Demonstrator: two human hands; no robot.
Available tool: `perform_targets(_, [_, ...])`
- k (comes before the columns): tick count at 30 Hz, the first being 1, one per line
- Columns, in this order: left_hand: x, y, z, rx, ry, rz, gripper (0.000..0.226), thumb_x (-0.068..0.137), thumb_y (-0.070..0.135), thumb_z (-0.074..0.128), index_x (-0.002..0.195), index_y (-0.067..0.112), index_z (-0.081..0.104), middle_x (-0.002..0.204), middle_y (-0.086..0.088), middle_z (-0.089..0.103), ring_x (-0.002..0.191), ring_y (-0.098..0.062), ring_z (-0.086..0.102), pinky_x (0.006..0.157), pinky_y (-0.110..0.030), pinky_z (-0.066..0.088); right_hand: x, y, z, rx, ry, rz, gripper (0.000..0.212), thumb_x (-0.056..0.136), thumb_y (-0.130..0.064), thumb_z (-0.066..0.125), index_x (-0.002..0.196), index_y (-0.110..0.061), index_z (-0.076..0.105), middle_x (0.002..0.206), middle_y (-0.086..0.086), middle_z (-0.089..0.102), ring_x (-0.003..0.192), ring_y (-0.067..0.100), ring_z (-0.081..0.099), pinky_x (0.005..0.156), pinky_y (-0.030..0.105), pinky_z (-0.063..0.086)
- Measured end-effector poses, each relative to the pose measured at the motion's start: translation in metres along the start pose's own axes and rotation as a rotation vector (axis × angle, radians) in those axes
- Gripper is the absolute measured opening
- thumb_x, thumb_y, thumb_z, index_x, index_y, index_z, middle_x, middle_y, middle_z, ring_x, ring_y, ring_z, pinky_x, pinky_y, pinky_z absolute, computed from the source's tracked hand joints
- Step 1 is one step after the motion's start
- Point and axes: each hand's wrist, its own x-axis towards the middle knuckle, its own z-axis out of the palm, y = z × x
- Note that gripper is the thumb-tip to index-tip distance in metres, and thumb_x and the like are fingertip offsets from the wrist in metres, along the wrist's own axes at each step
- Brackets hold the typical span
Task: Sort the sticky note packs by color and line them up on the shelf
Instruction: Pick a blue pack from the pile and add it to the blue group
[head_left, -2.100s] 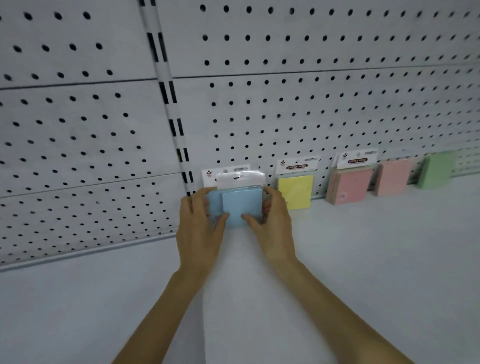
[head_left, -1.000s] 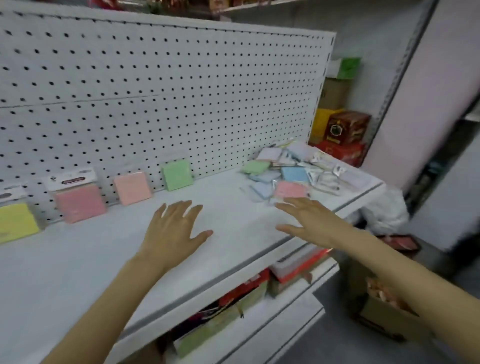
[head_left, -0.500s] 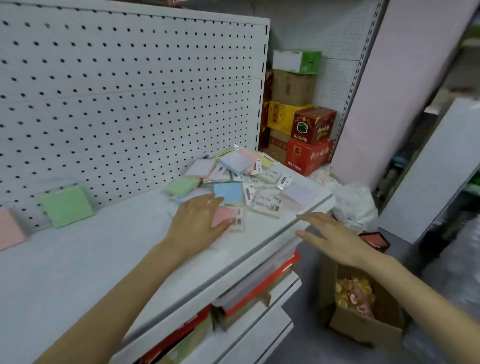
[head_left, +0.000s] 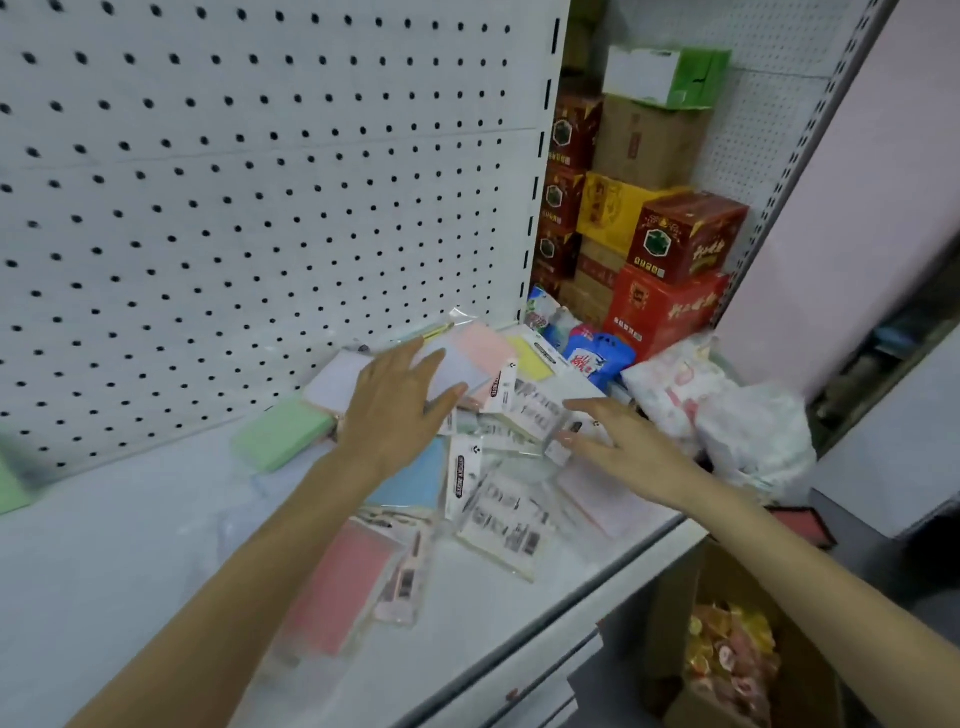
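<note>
A loose pile of sticky note packs lies on the right end of the white shelf (head_left: 130, 561). In it I see a green pack (head_left: 280, 435), a blue pack (head_left: 415, 480), a pink pack (head_left: 340, 587), a pale lilac pack (head_left: 457, 366) and a yellow one (head_left: 530, 358). My left hand (head_left: 397, 410) hovers over the pile with fingers spread, fingertips near the lilac pack. My right hand (head_left: 618, 441) reaches in from the right, fingers straight, touching the clear-wrapped packs (head_left: 524, 415). Neither hand holds anything.
The pegboard back panel (head_left: 260, 182) rises behind the shelf. Stacked red, yellow and brown cartons (head_left: 665, 249) stand at the right, with white plastic bags (head_left: 727, 415) beside the pile. A cardboard box of wrapped sweets (head_left: 727, 660) sits on the floor below the shelf edge.
I let go of the blue pack at the left of the shelf and turned right. Both hands moved onto the loose pile, the left further up it, the right from the shelf edge.
</note>
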Motion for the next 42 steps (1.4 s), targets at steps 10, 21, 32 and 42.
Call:
perform_targets(10, [0.011, 0.001, 0.016, 0.136, 0.023, -0.068, 0.082, 0.079, 0.073, 0.026, 0.139, 0.02, 0.045, 0.145, -0.009, 0.041, 0.133, -0.029, 0.035, 0.107, -0.042, 0.027, 0.085, 0.011, 0.011, -0.012, -0.11, 0.048, 0.086, 0.064, -0.063, 0.072, 0.135, -0.026, 0.041, 0.132, 0.003, 0.051, 0.124, 0.026, 0.044, 0.102, 0.047, 0.038])
perform_targets(21, [0.003, 0.018, -0.019, 0.289, 0.389, 0.006, 0.036, 0.096, 0.031, 0.041, 0.104, 0.006, 0.066, 0.079, -0.01, 0.073, 0.051, -0.027, 0.065, 0.04, -0.031, 0.05, 0.113, 0.048, -0.039, 0.646, -0.414, 0.153, 0.031, 0.077, -0.009, 0.075, 0.106, -0.01, 0.064, 0.095, 0.01, 0.071, 0.083, 0.023, 0.069, 0.071, 0.032, 0.057])
perform_targets(32, [-0.013, 0.084, -0.038, -0.933, 0.876, -0.821, 0.029, 0.1, 0.022, 0.044, 0.079, 0.011, 0.06, 0.08, -0.006, 0.056, 0.072, -0.023, 0.057, 0.059, -0.026, 0.058, 0.11, 0.06, -0.072, 1.057, -0.654, 0.062, 0.042, 0.078, -0.001, 0.065, 0.119, -0.01, 0.059, 0.11, 0.009, 0.071, 0.101, 0.027, 0.067, 0.081, 0.034, 0.057])
perform_targets(42, [-0.089, 0.123, -0.015, -1.306, 0.946, -1.052, 0.031, 0.095, 0.002, 0.047, 0.124, -0.008, 0.049, 0.108, -0.019, 0.06, 0.077, -0.023, 0.069, 0.058, -0.019, 0.056, 0.079, 0.015, -0.019, 0.956, -0.674, -0.053, 0.036, 0.084, -0.018, 0.067, 0.101, 0.012, 0.055, 0.068, 0.013, 0.054, 0.048, 0.01, 0.049, 0.047, 0.021, 0.031])
